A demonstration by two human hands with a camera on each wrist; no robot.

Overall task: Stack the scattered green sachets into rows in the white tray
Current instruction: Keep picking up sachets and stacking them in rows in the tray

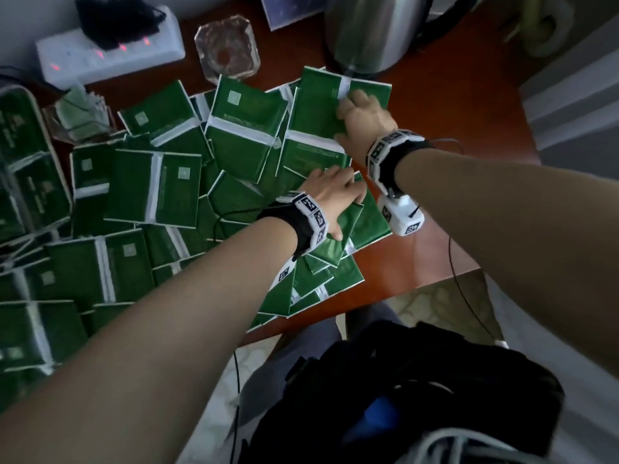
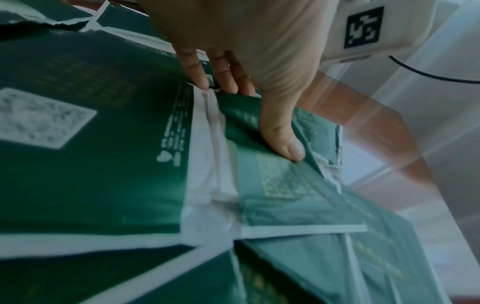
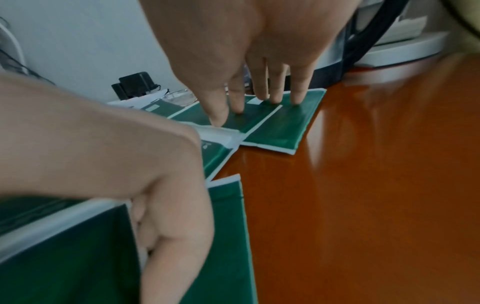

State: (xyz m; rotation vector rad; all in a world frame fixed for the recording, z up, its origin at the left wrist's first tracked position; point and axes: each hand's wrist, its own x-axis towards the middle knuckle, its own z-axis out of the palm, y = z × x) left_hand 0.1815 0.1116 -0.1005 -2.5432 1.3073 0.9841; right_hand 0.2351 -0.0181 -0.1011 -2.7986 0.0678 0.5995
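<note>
I am judging this to be the gathering step, before anything goes to the white tray, which is sitting well off to my left, already holding sachets. My right hand is pressing straight fingers flat on the far sachet. My left hand is pinching a near sachet, thumb on top. Next I judge both want lifting and squaring together.
</note>
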